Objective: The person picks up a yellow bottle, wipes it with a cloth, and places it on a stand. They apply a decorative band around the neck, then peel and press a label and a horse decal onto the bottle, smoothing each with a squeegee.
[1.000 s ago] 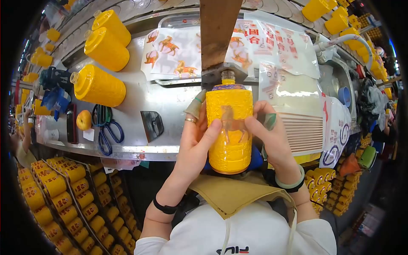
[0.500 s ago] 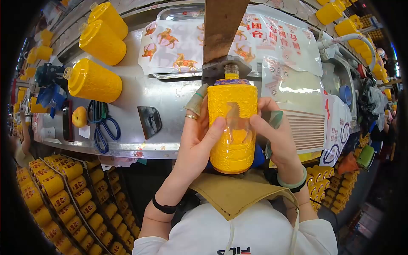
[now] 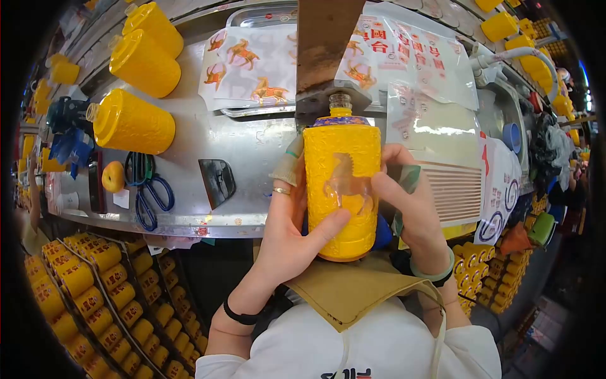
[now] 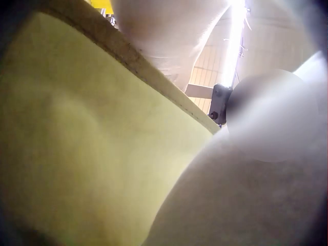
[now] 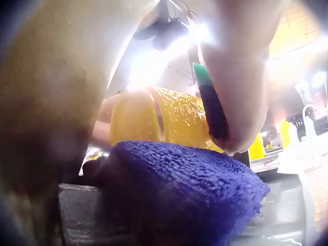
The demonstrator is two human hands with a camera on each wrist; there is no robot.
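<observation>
A yellow embossed bottle (image 3: 341, 237) with a clear glass neck lies between both hands in the head view, neck pointing away from the body. On its front is a glossy horse decal (image 3: 344, 183). My left hand (image 3: 284, 237) grips the left side, thumb across the front just below the decal and fingers partly hidden behind. A beige cover sits on one of its fingers. My right hand (image 3: 413, 205) holds the opposite side, thumb at the decal's right edge. In the right wrist view a blue towel (image 5: 189, 179) lies under the bottle (image 5: 136, 120).
Several yellow bottles (image 3: 134, 123) stand at the left, near blue-handled scissors (image 3: 154, 202) and a fruit (image 3: 113, 177). A dark scraper-like blade (image 3: 216, 183) lies on the metal table (image 3: 252, 151). Horse decal sheets (image 3: 243, 82) lie behind. A brown post (image 3: 328, 44) rises beyond the bottle.
The left thumb has slid down from the decal's left edge to below it and reaches further across the bottle. My right hand stays at the same side.
</observation>
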